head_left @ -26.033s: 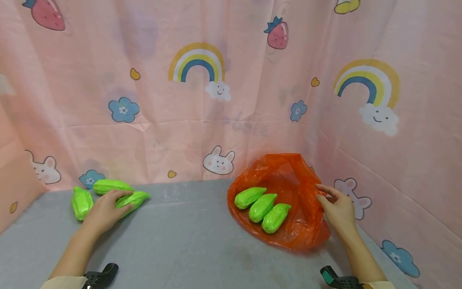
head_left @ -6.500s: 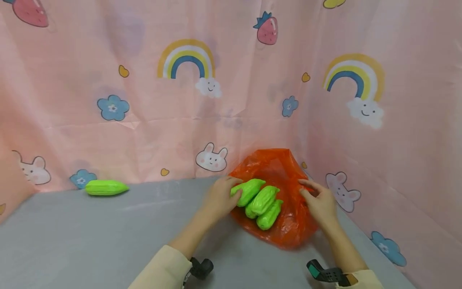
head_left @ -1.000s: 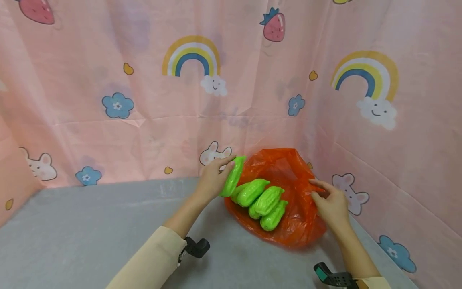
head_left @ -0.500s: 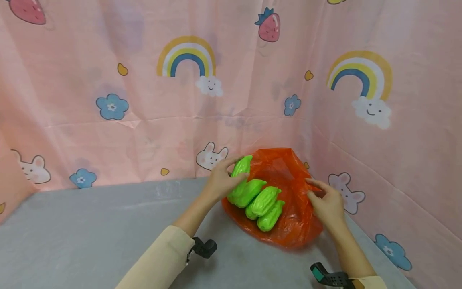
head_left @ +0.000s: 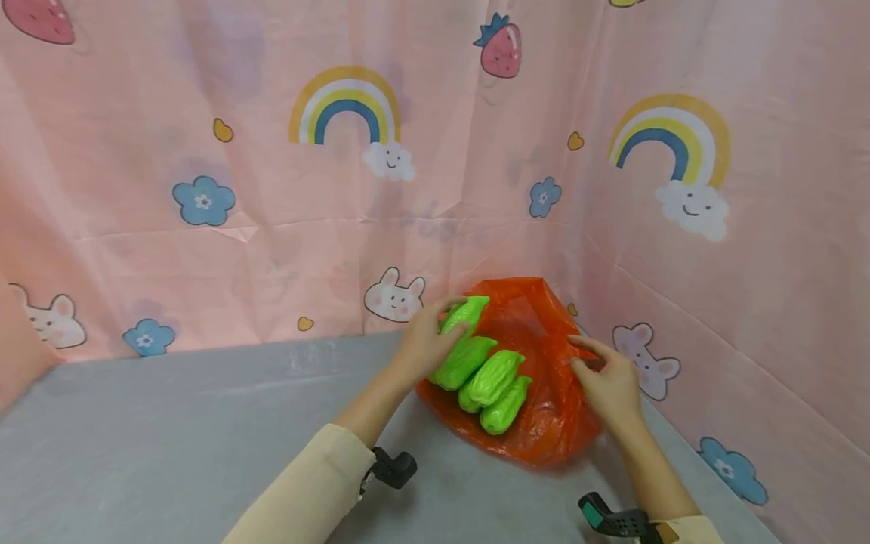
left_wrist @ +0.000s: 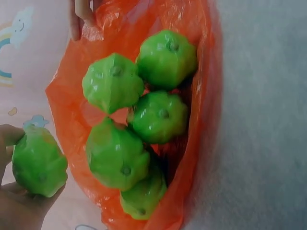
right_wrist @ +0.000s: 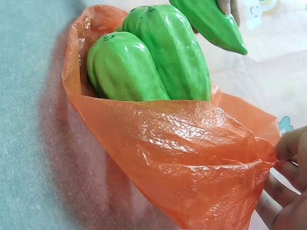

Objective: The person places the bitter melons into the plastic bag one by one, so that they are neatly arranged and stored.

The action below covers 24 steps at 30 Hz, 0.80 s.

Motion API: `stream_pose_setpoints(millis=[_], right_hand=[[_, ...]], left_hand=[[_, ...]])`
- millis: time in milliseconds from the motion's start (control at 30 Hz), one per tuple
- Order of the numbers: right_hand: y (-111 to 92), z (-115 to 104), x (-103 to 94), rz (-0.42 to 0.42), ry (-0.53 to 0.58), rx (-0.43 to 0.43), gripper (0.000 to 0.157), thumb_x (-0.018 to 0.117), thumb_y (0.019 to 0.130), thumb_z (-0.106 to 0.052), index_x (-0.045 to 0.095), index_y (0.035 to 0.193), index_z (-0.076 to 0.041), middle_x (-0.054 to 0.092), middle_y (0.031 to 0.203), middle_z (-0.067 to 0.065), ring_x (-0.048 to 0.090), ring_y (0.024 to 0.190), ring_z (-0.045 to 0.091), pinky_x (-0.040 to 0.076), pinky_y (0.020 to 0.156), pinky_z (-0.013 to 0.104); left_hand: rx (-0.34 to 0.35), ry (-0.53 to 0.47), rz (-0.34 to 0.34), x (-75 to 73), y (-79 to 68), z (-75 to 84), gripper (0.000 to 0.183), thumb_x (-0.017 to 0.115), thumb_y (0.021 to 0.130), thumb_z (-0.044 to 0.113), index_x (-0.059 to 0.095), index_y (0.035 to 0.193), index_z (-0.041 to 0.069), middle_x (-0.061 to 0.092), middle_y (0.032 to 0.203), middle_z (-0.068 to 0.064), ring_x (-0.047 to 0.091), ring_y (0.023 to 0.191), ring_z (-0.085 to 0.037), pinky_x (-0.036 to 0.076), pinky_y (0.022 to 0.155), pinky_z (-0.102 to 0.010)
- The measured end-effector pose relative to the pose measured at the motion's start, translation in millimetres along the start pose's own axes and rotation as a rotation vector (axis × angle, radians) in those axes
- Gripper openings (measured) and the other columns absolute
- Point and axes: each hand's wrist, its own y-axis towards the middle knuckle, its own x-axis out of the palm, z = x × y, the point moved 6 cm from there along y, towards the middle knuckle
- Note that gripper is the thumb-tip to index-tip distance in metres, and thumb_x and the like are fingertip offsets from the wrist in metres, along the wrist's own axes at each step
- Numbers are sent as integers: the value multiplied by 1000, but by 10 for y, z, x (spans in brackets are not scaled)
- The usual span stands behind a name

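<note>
My left hand (head_left: 423, 344) holds a glossy green ribbed gourd (head_left: 471, 311) with a pointed tip. The gourd is over the left side of an orange plastic bag (head_left: 544, 438), tip toward the back; the left wrist view shows it between thumb and fingers, apart from the others. Inside the bag's wide mouth lie several like gourds (left_wrist: 112, 84), some stacked on others, stem ends toward me. With thumb and fingertips, my right hand (head_left: 615, 385) pinches the bag's right edge and keeps its side raised. The right wrist view shows the plastic gathered at those fingers (right_wrist: 288, 148).
The bag rests on a grey table (head_left: 204, 438) near its back right corner. Close behind the table hangs a pink printed curtain (head_left: 326, 257), which also runs along the right side. A black device (head_left: 394, 468) is strapped to each wrist.
Over the last second my left hand has carried the gourd rightward over the bag. Earlier, gourds lay at the table's left; now more are in the bag. My right hand still holds the bag's edge.
</note>
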Motion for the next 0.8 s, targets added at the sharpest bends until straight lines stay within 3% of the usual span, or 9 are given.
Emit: stream_pose_setpoints(millis=[33,100,200,267,433,567,800], right_hand=[[0,2,1,1,-1,1,36,58,98,-10,65,132,-4,71,117,25,69,96,29,54,66,13],[0,6,2,2,-1,3,36,58,98,-10,65,133,-5,71,118,25,69,96,29,54,66,12],[-2,4,7,1,2,-6,35,58,98,-11,66,132,-4,72,115,25,70,91,24,54,65,13],[0,4,10,-2,5,-11,35,59,97,-10,66,131,-4,72,113,26,70,86,18,54,64,14],[6,24,9,5,4,-7,35,59,97,-10,67,131,-5,73,110,25,66,79,8,55,63,15],[8,32,4,9,-2,-5,35,59,97,-10,67,131,-6,73,111,24,69,86,19,54,64,14],[3,8,3,3,-9,-7,35,60,97,-11,67,131,-5,73,115,24,70,98,33,53,64,13]], left_hand=[[1,-2,2,12,0,6,42,64,99,21,59,141,17,59,146,-5,51,66,-24,50,70,-39],[9,1,2,39,-1,22,40,64,99,21,62,139,16,61,144,-5,51,65,-22,50,68,-37],[14,1,-1,85,0,32,38,63,100,23,65,137,16,61,142,-6,66,104,-22,56,91,-39],[12,-2,3,115,0,36,36,62,100,24,66,135,16,61,140,-7,57,132,-25,51,106,-44],[17,2,2,208,23,49,34,63,98,21,69,132,14,64,136,-7,57,129,-25,51,106,-45],[29,43,-8,276,31,69,32,65,97,19,71,128,15,68,133,-5,59,128,-22,52,104,-42],[-15,99,-77,363,29,80,32,64,99,24,70,130,20,64,138,-3,57,133,-23,50,109,-43]])
